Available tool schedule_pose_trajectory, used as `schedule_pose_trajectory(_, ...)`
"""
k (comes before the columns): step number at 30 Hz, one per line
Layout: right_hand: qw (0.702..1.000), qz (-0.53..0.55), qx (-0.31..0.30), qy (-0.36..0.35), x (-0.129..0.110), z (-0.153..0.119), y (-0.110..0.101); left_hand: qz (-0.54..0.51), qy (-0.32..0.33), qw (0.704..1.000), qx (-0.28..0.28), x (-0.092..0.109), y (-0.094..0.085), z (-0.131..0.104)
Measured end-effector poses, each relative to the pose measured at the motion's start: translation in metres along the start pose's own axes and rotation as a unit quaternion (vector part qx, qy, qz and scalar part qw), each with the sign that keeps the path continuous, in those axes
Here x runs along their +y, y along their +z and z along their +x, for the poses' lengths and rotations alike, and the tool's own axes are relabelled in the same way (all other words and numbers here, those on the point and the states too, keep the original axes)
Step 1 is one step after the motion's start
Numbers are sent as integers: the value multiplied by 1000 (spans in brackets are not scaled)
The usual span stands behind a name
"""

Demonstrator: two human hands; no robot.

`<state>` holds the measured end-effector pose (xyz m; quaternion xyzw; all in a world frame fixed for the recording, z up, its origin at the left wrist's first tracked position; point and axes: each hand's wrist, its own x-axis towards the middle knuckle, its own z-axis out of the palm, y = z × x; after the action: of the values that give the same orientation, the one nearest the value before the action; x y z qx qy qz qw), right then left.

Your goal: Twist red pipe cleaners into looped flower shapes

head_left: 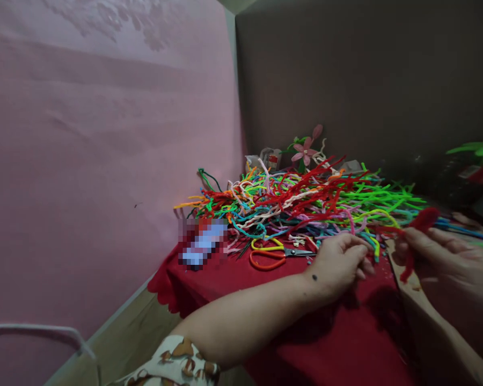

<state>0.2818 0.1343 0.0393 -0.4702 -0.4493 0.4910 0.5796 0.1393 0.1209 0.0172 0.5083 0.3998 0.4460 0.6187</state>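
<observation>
My right hand (453,262) pinches a red fuzzy pipe cleaner (424,220) bent into a loop, with one end hanging below the fingers and another reaching left. My left hand (344,260) hovers over the table's front part, fingers curled in and thumb against them. Whatever it may hold is hidden. Just beyond it lies a big heap of pipe cleaners (306,198) in red, green, white, orange, purple and blue. Scissors (269,254) with one yellow and one orange handle lie left of my left hand, their tips close to the wrist.
A red cloth (225,284) covers the table. A pink pipe-cleaner flower (305,151) stands behind the heap. A blurred-out pale object (203,244) lies at the table's left. A pink wall (104,187) rises on the left, and green leaves (477,150) show at far right.
</observation>
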Motion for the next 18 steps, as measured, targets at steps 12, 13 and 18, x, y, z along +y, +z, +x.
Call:
schedule_pose_trajectory(12,982,83,-118,123,22,-14,5,57,49,996,37,8,-10,7)
schedule_pose_trajectory(13,982,83,-118,125,23,-14,4,64,52,996,38,9,-10,7)
schedule_pose_trajectory(18,988,54,-89,114,27,-15,3,71,68,994,44,11,-8,4)
